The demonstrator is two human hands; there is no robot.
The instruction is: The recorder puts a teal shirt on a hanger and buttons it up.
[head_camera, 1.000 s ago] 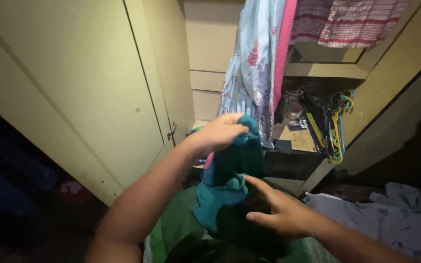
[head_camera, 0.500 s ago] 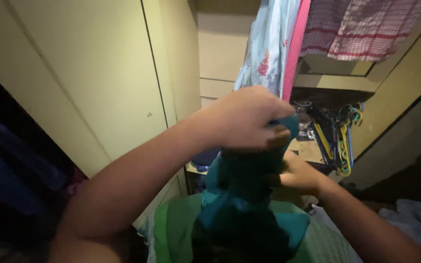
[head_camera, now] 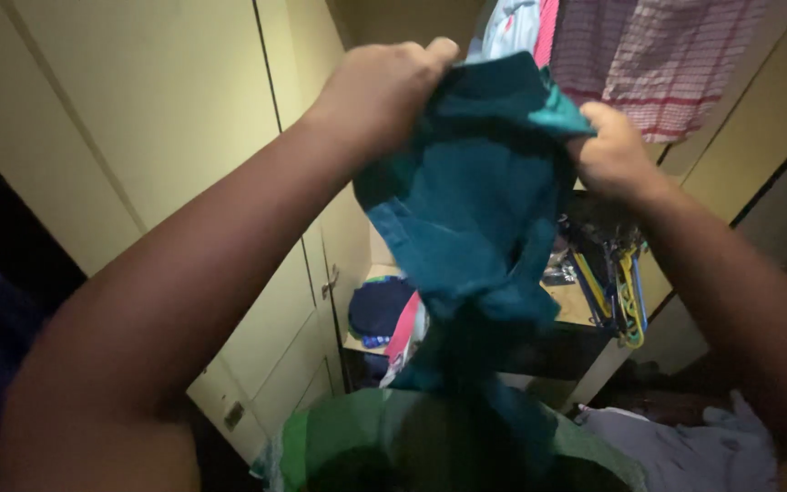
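Both arms raised, left hand [head_camera: 384, 87] and right hand [head_camera: 610, 150] each gripping a top corner of the teal garment [head_camera: 475, 200], which hangs down between them.

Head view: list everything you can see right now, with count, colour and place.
teal garment: one, teal, held up at centre by both hands.
green cloth: one, green, bottom centre.
checked cloth: one, red and white, hanging top right.
hangers: a bunch, yellow and blue, right of centre.
cupboard doors: pale yellow, left.
grey clothes: a pile, bottom right.
left hand: gripping the garment's top left.
right hand: gripping its top right.
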